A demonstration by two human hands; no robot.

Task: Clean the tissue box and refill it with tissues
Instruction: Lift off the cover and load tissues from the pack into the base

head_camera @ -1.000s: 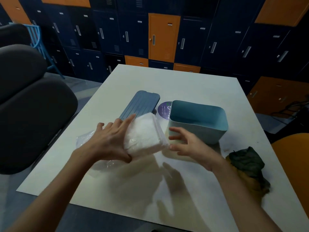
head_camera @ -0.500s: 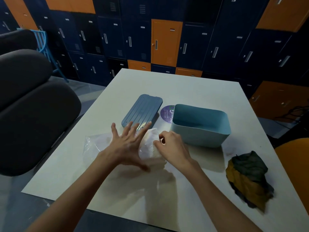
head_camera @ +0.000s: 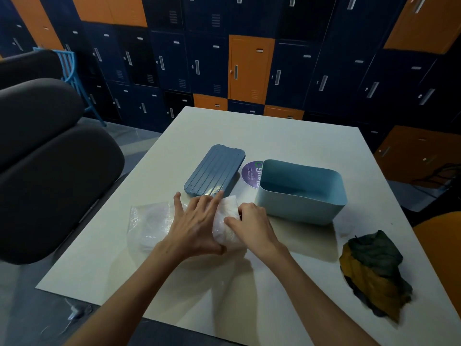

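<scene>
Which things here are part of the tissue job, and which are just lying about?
For the job: tissue box, its lid, tissue pack held by left hand and right hand, plastic wrapper, cloth.
Just lying about: purple disc, dark chair, lockers.

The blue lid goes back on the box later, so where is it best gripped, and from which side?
Probably by its two long edges, coming from above: the lid lies flat on the table and looks long and narrow enough to span across its width.

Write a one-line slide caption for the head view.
Left hand presses and right hand pinches a wrapped tissue pack beside the empty, lidless tissue box.
</scene>
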